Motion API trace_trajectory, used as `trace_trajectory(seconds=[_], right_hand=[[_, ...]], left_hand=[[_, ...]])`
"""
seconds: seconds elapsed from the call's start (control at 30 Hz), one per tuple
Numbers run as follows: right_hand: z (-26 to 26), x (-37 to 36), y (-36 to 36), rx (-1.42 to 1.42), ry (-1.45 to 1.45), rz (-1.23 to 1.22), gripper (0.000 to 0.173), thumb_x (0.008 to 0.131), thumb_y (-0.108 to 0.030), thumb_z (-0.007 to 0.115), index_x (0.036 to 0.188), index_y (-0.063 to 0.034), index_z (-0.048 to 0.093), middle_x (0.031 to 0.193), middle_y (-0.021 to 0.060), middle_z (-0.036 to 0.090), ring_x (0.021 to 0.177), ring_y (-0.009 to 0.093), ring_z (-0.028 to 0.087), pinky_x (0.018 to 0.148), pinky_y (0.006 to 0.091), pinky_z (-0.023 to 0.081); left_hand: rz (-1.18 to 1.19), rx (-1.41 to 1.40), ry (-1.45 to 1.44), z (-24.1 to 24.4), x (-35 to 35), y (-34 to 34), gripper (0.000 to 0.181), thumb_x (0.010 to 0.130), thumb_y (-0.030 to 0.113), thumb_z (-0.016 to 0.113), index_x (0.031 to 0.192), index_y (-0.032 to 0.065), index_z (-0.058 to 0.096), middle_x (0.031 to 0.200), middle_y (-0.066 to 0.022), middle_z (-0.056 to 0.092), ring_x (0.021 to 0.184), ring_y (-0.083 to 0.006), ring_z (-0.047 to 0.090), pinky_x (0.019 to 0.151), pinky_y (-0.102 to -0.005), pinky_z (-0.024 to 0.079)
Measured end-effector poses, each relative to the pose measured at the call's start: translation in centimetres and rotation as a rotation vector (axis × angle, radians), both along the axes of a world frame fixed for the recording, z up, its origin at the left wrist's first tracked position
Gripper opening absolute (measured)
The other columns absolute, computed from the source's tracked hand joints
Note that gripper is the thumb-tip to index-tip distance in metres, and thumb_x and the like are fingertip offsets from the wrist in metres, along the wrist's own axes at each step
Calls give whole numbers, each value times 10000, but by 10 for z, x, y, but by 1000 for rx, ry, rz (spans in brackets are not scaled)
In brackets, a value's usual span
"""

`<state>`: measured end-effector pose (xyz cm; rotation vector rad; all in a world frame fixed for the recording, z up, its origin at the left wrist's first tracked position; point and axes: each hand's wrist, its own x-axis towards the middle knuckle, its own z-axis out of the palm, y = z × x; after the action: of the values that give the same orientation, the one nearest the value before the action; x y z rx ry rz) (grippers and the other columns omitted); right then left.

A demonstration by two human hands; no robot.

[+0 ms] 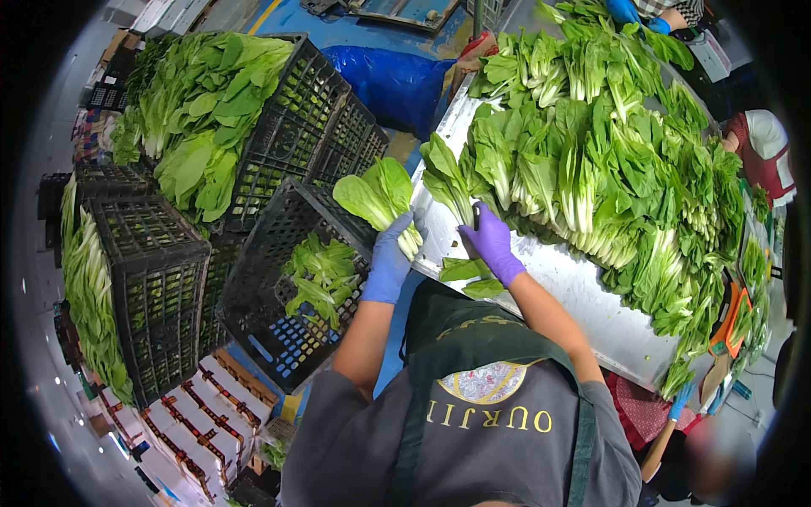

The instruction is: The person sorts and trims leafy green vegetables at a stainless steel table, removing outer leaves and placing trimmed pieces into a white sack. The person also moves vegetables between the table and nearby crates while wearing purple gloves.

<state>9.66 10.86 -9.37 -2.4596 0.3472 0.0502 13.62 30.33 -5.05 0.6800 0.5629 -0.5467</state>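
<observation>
My left hand (391,256), in a blue glove, grips the pale stalks of a leafy green vegetable (377,193), its leaves pointing away from me. It is at the metal table's left edge, beside a black plastic crate. My right hand (494,244), in a purple glove, is over the metal table (576,272). Its thumb and fingers close around the stalk base of another leafy green (447,180). A small dark object (476,214) shows at those fingers; its kind is unclear. Loose leaves (472,277) lie just below this hand.
A large heap of leafy greens (589,158) covers the table's far and right parts. At left, a tilted black crate (266,279) holds some leaves (322,279). Fuller crates (285,120) stand behind it. A blue bag (386,82) lies beyond. Co-workers' gloved hands (681,400) appear at right.
</observation>
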Motion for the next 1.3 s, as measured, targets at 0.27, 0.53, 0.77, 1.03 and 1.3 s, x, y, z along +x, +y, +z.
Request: trace_trajectory(seconds=[0.27,0.53,0.77,1.03,1.3], right_hand=[[26,-18,-19,1227,114,-167,344,812,-118,614,1100,51,530,826,59,619,708,112,582,675,233,460],[59,-23,-13,1273,162,-76,355,811,-127,616,1117,37,541,861,53,613,728,105,563,692,232,454],[38,-20,4,729,117,241,372,758,-266,673,1024,-16,602,820,128,602,675,188,587,646,302,469],[-36,1,-2,-130,-47,142,151,717,-200,622,763,-60,592,746,137,599,655,312,589,595,379,475],[30,-62,-56,185,115,168,193,680,-189,638,810,-54,589,719,108,596,631,253,591,588,339,473]], left_hand=[[7,154,-64,-14,-11,10,268,807,150,636,1030,32,546,844,-58,605,645,-106,546,568,-253,488],[-75,146,-186,-13,-25,-36,368,760,191,688,1042,18,528,882,-83,626,662,-143,570,568,-233,464],[-127,187,-130,-23,-35,-15,233,738,115,676,932,2,614,912,-81,617,831,-144,587,732,-265,474],[-48,302,-69,-4,-20,-1,243,728,143,662,927,13,611,816,-67,601,726,-164,578,643,-281,480],[21,279,-40,-11,-14,11,236,759,172,660,926,22,588,742,-34,570,613,-109,520,548,-244,458]])
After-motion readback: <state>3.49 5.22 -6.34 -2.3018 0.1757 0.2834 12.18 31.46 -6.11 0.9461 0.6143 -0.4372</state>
